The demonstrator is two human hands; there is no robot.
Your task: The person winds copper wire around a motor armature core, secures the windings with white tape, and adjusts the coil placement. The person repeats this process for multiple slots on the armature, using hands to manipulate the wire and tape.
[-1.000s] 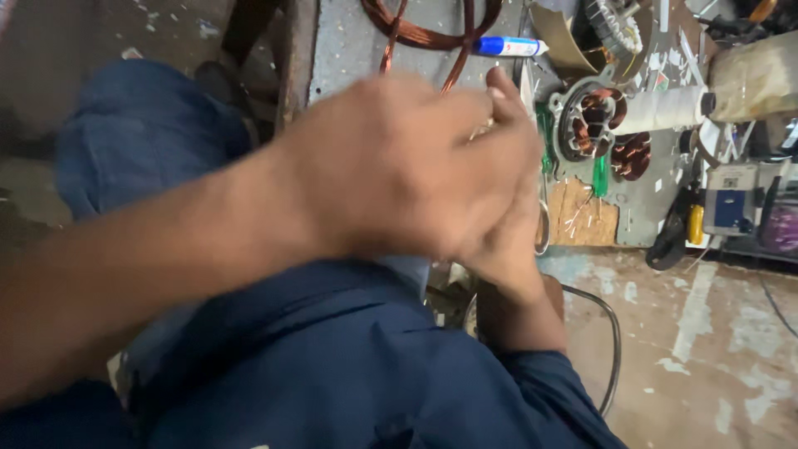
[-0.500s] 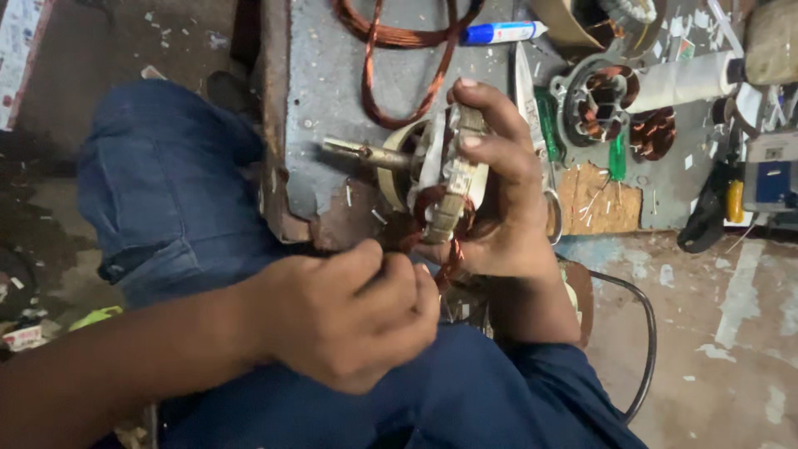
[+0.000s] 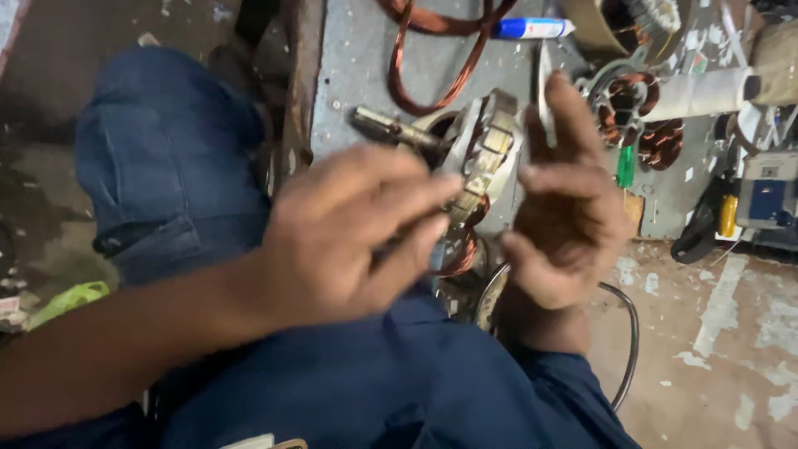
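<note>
A small electric motor [image 3: 486,150] with a steel shaft, a laminated metal core and copper windings sits between my hands, above my lap. My left hand [image 3: 341,237] comes in from the lower left, and its fingers close on the motor's near side and the copper winding. To the right, my right hand [image 3: 565,208] holds the motor's far side, with the index finger stretched up along the frame and the thumb below. The underside of the motor is hidden by my left fingers.
A grey metal bench top [image 3: 366,66] carries a loop of copper wire [image 3: 416,58], a blue-and-white tube [image 3: 532,28], wound motor stators [image 3: 632,112], a white roll [image 3: 698,91] and a green-handled tool [image 3: 625,166]. A black cable [image 3: 628,333] curves over the stained floor.
My left hand has risen from in front of my lap back onto the motor. My right hand has loosened its wrap, and its index finger now points up. The view has shifted slightly.
</note>
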